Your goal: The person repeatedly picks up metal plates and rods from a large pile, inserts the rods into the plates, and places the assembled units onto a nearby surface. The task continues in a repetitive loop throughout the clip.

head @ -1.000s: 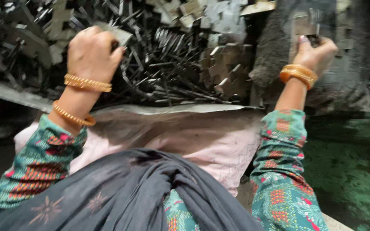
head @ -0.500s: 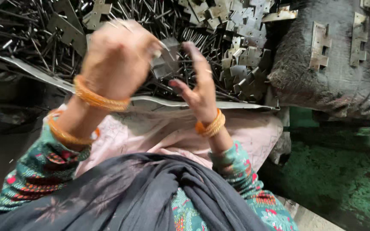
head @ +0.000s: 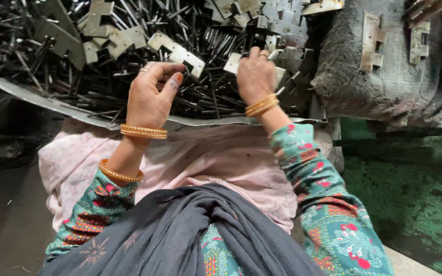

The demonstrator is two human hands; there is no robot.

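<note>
Down in front of us we see a big pile of thin dark metal rods point(head: 78, 76) mixed with flat notched metal plates point(head: 177, 50), all lying on a bent metal sheet point(head: 37, 97). Our left hand point(head: 149, 97) hangs just above the near edge of the pile, with its fingers curled in and the thumb bent toward them. We cannot tell if it pinches a rod or holds nothing. Our right hand point(head: 254, 76) rests on the pile farther back, fingers curled down onto a pale metal plate point(head: 234, 62) that pokes out beside the knuckles. The fingertips are hidden, so we cannot tell how tight the hold is. Both wrists wear gold bangles point(head: 144, 131), and both arms have green flowery sleeves point(head: 328, 204). A pink cloth point(head: 211, 158) lies over our lap, just under the sheet, and a dark grey scarf point(head: 180, 235) hangs down over it. Off to the right sits a grey fuzzy sack point(head: 390, 87) with two more notched plates point(head: 370, 41) lying on top. Beside our right arm the floor point(head: 410, 189) looks green and rough.
</note>
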